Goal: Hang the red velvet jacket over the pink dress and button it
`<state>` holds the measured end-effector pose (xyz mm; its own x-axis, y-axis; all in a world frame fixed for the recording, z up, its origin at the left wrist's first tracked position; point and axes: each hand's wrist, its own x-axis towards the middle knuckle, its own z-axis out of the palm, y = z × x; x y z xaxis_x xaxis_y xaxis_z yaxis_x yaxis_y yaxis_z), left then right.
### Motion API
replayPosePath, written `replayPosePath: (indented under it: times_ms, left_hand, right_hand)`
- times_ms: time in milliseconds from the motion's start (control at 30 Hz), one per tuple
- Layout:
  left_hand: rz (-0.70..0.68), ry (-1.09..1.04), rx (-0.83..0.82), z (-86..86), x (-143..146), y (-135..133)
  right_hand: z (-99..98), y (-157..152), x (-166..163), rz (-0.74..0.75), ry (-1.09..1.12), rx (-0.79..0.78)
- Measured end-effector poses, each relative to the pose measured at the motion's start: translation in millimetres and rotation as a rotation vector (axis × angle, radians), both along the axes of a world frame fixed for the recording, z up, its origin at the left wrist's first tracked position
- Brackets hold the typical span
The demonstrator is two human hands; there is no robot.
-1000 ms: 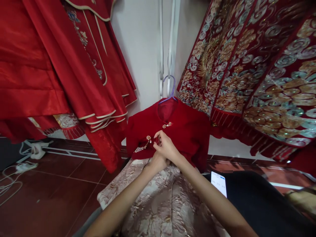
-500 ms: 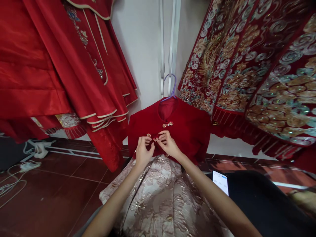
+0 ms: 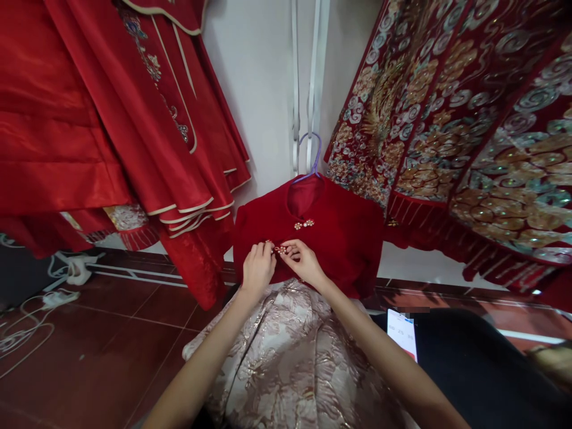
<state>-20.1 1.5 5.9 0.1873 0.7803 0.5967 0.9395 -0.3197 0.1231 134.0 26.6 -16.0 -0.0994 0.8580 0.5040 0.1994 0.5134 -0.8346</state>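
Note:
A red velvet jacket [image 3: 346, 244] hangs on a purple hanger [image 3: 317, 161] in front of me. Its upper flower-shaped button clasp [image 3: 304, 224], gold with pearl-like beads, is fastened below the collar. Lower down, my right hand [image 3: 305, 264] pinches the looped part of a second clasp [image 3: 280, 250] between thumb and fingers. My left hand [image 3: 259, 268], back toward me, has its fingers closed on the other half of that clasp. The fingers largely cover this half, so I cannot tell whether the two halves are joined.
Across my lap spreads a pale brocade fabric [image 3: 286, 351]. A phone [image 3: 402, 335] lies on a dark surface [image 3: 469, 357] at right. Red garments [image 3: 174, 119] hang at left, an embroidered one [image 3: 447, 119] at right. White cables [image 3: 27, 328] lie on the tiled floor [image 3: 116, 345].
My left hand has turned so its back faces me, and its fingers have closed in on the clasp. My right hand keeps its pinch almost in place.

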Motion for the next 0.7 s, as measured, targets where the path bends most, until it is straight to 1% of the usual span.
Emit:
replayPosePath:
  times_ms: [67, 133, 200, 333, 400, 500, 700]
  left_hand:
    - [0.012, 0.093, 0.002, -0.5, -1, 2]
    - [0.012, 0.094, 0.004, -1.3, -2, 4]
    - [-0.012, -0.001, 0.003, -2.0, -4, 7]
    - [-0.104, -0.350, -0.065, -3.0, -9, 12]
    - [-0.154, -0.486, -0.097, -3.1, -10, 12]
    - [-0.201, -0.554, -0.106, -2.0, -10, 11]
    - [-0.197, -0.573, -0.102, 0.5, -9, 11]
  right_hand:
    - [0.1, 0, 0, 0.017, 0.003, 0.001]
    - [-0.1, 0, -1, 0.032, 0.019, -0.002]
    - [-0.9, 1, -1, 0.040, 0.043, -0.008]
    - [-3.4, 6, -4, 0.054, 0.081, -0.008]
    - [-4.3, 8, -5, 0.050, 0.090, 0.002]
    - [-3.7, 9, -7, 0.022, 0.079, 0.022]
    - [-1.0, 5, -11, -0.022, 0.061, 0.053]
